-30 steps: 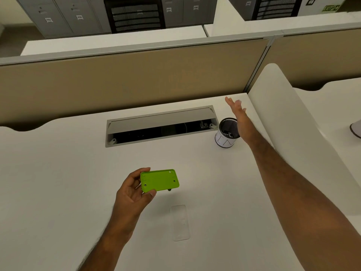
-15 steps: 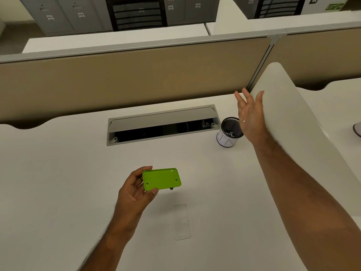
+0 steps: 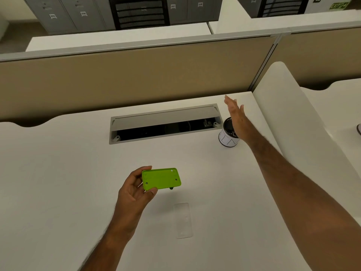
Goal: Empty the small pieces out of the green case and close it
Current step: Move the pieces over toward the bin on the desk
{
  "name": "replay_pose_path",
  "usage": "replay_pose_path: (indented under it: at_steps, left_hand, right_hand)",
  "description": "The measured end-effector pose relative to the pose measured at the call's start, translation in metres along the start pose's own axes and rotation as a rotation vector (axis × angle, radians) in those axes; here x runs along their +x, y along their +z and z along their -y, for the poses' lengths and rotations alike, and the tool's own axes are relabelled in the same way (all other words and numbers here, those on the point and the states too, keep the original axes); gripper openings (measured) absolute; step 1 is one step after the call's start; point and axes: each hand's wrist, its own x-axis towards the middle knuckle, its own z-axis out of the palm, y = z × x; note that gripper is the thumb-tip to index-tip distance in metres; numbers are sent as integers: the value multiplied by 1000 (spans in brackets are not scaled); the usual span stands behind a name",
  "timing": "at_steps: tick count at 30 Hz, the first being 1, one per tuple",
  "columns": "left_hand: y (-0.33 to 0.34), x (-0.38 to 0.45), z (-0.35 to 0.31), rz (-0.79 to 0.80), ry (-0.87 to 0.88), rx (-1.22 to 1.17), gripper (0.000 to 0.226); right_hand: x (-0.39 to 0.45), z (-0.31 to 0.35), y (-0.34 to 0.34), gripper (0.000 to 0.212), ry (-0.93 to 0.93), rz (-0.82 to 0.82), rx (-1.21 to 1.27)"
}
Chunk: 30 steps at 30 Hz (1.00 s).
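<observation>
My left hand (image 3: 134,189) holds the green case (image 3: 161,178) by its left end, above the white desk (image 3: 58,182). The case is turned with its flat back side up, and a small dark bit shows at its lower edge. A clear flat lid (image 3: 182,220) lies on the desk just in front of the case. Far right, my right hand (image 3: 237,119) is open with fingers spread, hovering over a small white cup (image 3: 226,138) that has small dark pieces inside. The hand covers part of the cup's rim.
An open cable tray slot (image 3: 166,125) is set into the desk behind the case. A tan partition (image 3: 136,79) runs along the desk's far edge. A white side panel (image 3: 289,114) rises on the right, close to the cup.
My right hand swung right and up toward the side panel, then came back left over the cup. The left hand and the green case have hardly moved.
</observation>
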Motion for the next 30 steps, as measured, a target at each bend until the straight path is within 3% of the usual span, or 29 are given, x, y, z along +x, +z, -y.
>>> replay_pose_path:
  at_steps: [5,11,16,23,30]
  left_hand:
    - [-1,1,0,-2,7,-4,60]
    - [-2,1,1,-5,12,7,58]
    - [-2,3,3,1,7,14,59]
    - [-2,3,4,6,4,15,59]
    - [-3,3,4,1,6,20,58]
  right_hand:
    - [-1,9,-12,74,180,-81,533]
    - [1,2,-21,89,168,-139,920]
    - [1,-4,-21,90,175,-162,960]
    - [3,-2,-17,90,152,-235,755]
    - [7,0,-14,80,198,-247,865]
